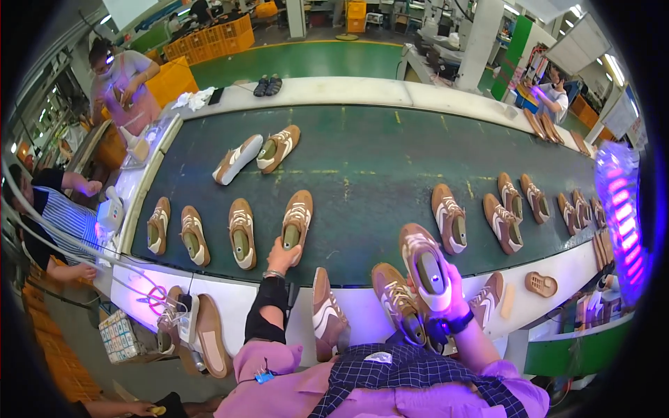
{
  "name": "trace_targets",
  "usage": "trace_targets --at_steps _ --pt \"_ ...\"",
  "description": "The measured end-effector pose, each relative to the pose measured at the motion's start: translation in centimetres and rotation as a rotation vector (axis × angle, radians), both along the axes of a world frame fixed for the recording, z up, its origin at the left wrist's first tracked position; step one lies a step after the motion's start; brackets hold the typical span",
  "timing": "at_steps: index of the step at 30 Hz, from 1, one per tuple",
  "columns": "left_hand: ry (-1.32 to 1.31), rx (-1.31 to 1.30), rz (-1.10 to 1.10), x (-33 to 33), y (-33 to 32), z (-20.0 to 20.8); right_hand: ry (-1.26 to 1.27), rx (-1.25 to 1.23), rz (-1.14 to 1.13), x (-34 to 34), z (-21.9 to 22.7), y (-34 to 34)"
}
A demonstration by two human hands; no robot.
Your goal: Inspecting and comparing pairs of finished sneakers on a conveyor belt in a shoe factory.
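Note:
My left hand point(283, 257) is closed on the heel of a tan sneaker point(298, 212) with white laces, its toe pointing away on the green conveyor belt point(362, 209). An olive insert fills the shoe's opening. My right hand point(454, 292) grips a second tan sneaker point(417, 244) by its heel and side, raised above the white ledge with its opening toward me. Just left of that shoe, another sneaker point(391, 289) rests on the ledge, partly covered by it. A sneaker lying on its side point(327, 313) sits between my arms.
More sneakers stand on the belt, left point(242, 233) and right point(448, 217); a pair point(279, 148) lies farther back. On the ledge are a loose sole point(541, 284), red-handled scissors point(155, 295) and a sneaker point(486, 298). A glowing purple lamp point(622, 216) stands right. Co-workers point(122, 83) are at left.

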State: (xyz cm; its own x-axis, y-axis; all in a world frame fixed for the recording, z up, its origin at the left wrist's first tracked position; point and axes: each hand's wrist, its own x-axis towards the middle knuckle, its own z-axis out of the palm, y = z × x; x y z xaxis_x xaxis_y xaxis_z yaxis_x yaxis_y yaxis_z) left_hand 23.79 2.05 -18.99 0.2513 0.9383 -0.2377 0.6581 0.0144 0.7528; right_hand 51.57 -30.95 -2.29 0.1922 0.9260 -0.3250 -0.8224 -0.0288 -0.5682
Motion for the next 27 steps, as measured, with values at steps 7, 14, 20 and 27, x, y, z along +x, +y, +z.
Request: trace_targets --at_steps 7,14,20,27 --pt "0.029 0.099 0.020 0.0 -0.6 -1.6 0.155 0.183 0.132 0.7 1.2 20.1" --pt "0.052 0.070 0.022 1.3 -0.6 -0.5 0.028 -0.133 0.133 5.5 -8.5 36.4" --pt "0.096 -0.033 0.067 0.0 0.0 -0.8 -0.290 -0.235 0.197 2.7 -5.8 24.7" --pt "0.025 -0.079 0.056 -1.1 1.0 -1.5 -0.601 -0.331 0.207 2.9 0.6 2.2"
